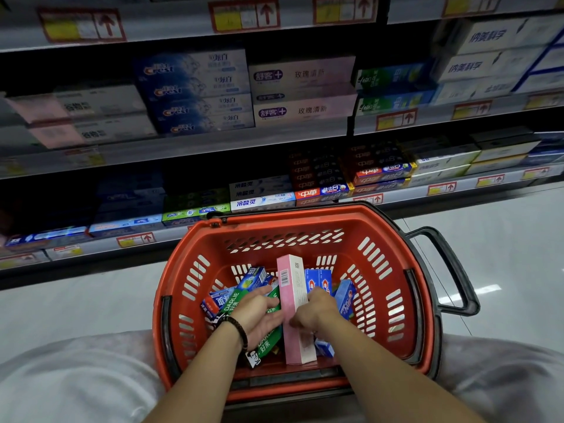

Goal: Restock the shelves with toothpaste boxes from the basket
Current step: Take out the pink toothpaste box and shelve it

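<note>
One pink toothpaste box [294, 288] in basket [305, 215], right hand [317, 306] grasping it, left hand [259, 312] released just beside

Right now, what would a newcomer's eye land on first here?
The red basket fills the lower centre, in front of the toothpaste shelves. Inside it a tall pink box stands up out of a jumble of smaller boxes. The right hand grips that pink box; the left hand lies open beside it, over a green box.
</note>
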Available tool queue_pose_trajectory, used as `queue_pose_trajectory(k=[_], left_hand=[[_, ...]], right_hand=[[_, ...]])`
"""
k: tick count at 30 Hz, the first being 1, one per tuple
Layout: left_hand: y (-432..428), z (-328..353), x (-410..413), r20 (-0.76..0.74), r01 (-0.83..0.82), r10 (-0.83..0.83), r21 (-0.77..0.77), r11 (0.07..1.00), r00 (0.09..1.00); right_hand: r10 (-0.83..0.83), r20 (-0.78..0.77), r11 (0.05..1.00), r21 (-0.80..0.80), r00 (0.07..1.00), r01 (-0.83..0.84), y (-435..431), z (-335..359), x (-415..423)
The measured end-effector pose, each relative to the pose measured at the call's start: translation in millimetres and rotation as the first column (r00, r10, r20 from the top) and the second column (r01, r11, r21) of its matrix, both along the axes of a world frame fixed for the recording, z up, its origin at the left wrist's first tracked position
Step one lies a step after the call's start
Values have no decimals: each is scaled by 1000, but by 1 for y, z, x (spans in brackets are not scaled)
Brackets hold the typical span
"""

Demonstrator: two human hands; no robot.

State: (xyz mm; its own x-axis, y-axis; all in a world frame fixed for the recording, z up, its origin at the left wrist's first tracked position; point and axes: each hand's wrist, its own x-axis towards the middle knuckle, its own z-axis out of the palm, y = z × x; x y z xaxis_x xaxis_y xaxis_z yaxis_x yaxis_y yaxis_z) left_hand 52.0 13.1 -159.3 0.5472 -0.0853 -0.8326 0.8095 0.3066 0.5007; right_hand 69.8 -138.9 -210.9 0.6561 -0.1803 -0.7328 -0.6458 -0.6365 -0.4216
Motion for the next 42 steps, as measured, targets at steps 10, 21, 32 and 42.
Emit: queue_pose_trajectory(k=[10, 21, 32, 42], left_hand=[[-2, 2, 2, 1, 65, -65, -10, 998, 998], [0, 2, 5, 48, 84, -83, -26, 996, 995], [1, 8, 2, 160, 237, -259, 144, 961, 952], [7, 16, 3, 216, 106, -122, 85, 991, 969]], right_hand=[[-101, 4, 993, 64, 995, 100, 0, 1, -2], [-90, 42, 982, 170, 995, 81, -9, 8, -6], [-18, 86, 918, 396, 996, -18, -12, 27, -5], [-34, 123, 843, 536, 992, -38, -35, 56, -6]])
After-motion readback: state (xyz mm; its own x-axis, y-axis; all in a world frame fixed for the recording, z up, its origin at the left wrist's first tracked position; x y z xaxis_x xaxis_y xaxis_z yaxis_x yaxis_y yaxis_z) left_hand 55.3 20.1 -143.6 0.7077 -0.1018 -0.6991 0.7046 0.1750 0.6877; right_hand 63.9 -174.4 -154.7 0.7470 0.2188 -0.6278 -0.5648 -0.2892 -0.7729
